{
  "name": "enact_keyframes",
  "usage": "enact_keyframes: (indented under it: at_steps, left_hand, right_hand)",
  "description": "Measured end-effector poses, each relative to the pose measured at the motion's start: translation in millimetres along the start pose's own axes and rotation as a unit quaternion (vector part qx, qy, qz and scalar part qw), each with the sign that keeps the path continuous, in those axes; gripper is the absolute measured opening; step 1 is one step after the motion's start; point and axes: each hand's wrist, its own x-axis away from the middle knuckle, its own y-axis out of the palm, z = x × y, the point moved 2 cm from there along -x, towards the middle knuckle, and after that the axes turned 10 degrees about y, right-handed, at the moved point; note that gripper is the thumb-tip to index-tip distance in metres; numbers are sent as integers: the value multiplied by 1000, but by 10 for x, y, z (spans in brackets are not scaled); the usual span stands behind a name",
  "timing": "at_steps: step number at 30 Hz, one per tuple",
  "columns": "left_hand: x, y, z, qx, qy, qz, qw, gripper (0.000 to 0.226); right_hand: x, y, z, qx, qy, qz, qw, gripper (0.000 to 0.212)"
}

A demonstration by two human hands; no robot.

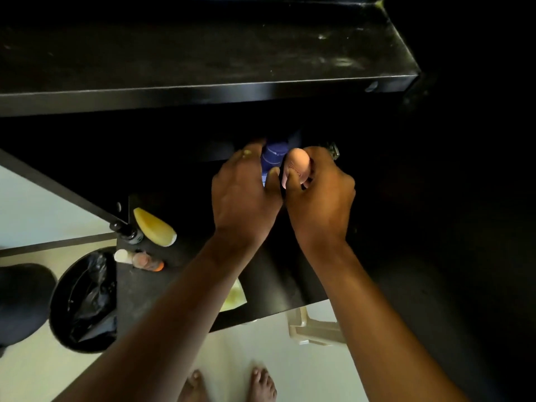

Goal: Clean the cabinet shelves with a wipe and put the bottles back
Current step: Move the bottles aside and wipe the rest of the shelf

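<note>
Left hand point(245, 195) fingers curled round blue bottle point(272, 158); right hand point(319, 195) grips pink bottle point(297, 168). Both upright, touching, under upper shelf point(203, 94) front edge.

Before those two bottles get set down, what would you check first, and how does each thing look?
1. Left hand grip on the blue bottle: ok, fingers curl round it.
2. Right hand grip on the pink bottle: ok.
3. Landing spot on the lower shelf: cannot tell, too dark.
4. Upper shelf wiped: not ok, smudges show.
5. Yellow bottle and others waiting at left: ok, out of the way.
</note>
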Motion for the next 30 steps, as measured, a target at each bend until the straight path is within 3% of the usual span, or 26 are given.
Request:
enact_keyframes:
  at_steps: [9,12,16,21,30]
  left_hand:
    - [-377,150,-120,-4,-83,-38,996,45]
    - [-377,183,-145,17,-79,-40,996,47]
    - [-348,164,-144,4,-71,-29,997,47]
    - [-292,155,-187,23,-43,10,999,46]
    - [-240,190,-205,-17,-65,-18,998,44]
  right_hand:
    - [-195,62,-289,77,-3,27,997,12]
    - [-282,87,-290,118,48,-16,992,18]
    - [-280,111,-291,127,41,-33,991,14]
    - [-237,94,-251,124,38,-19,991,16]
    - [-212,111,-230,112,27,-16,993,19]
